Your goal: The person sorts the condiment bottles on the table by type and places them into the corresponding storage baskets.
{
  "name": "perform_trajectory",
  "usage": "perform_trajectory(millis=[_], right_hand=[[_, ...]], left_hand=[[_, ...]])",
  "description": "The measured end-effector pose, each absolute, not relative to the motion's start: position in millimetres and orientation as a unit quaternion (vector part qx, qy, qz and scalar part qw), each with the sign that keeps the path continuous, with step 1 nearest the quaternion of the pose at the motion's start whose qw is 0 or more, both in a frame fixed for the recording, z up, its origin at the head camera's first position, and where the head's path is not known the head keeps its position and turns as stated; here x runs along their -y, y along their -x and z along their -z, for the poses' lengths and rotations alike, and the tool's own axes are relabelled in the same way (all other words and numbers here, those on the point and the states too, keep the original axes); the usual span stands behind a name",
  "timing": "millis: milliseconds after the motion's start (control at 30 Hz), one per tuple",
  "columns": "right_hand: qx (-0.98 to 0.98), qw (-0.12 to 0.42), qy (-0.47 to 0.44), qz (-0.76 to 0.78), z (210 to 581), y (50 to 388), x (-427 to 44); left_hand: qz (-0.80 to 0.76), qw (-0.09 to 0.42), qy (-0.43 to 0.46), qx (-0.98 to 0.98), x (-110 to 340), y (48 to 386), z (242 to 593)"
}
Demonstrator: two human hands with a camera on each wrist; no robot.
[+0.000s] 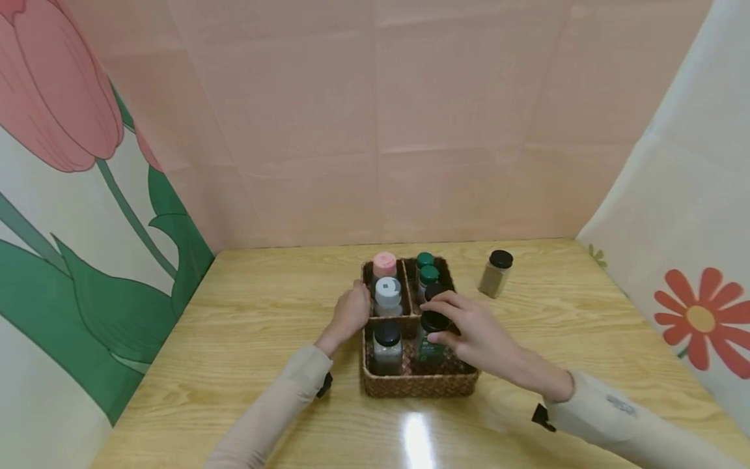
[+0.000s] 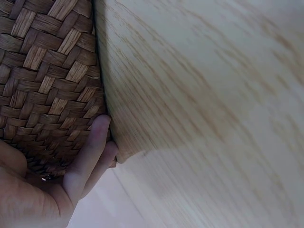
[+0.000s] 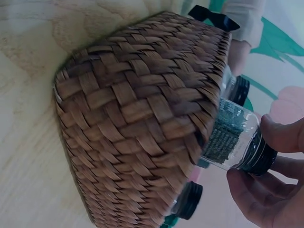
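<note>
A brown woven basket (image 1: 418, 387) with dividers stands on the wooden table. My left hand (image 1: 348, 312) holds its left side at the rim; in the left wrist view, fingers (image 2: 90, 156) lie against the woven outer wall. With thumb and fingers, my right hand (image 1: 480, 335) pinches the black lid of a clear, green-labelled spice jar (image 3: 228, 133) in the front compartment. Whether that jar touches the basket floor is hidden. Left of it sits another black-lidded jar (image 1: 387, 352) with pale contents.
Back left compartment: a pink-capped bottle (image 1: 385, 264) and a white-capped bottle (image 1: 388, 293). Back right: green-lidded jars (image 1: 428, 275) and a black-lidded one (image 1: 433, 291), partly covered by my hand. Outside, right of the basket, stands a black-lidded jar (image 1: 494, 279) of brownish powder.
</note>
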State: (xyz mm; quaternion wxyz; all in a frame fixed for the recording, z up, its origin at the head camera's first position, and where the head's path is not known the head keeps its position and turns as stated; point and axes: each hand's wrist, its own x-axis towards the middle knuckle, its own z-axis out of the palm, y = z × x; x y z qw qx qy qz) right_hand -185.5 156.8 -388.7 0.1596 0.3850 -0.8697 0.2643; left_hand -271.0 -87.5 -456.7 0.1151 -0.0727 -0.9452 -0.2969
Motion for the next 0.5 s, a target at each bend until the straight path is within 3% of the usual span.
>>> perform_trajectory(millis=[500], right_hand=[[0.869, 0.134, -0.388, -0.276, 404, 188, -147]], left_hand=[[0.303, 0.108, 0.062, 0.945, 88, 273, 459]])
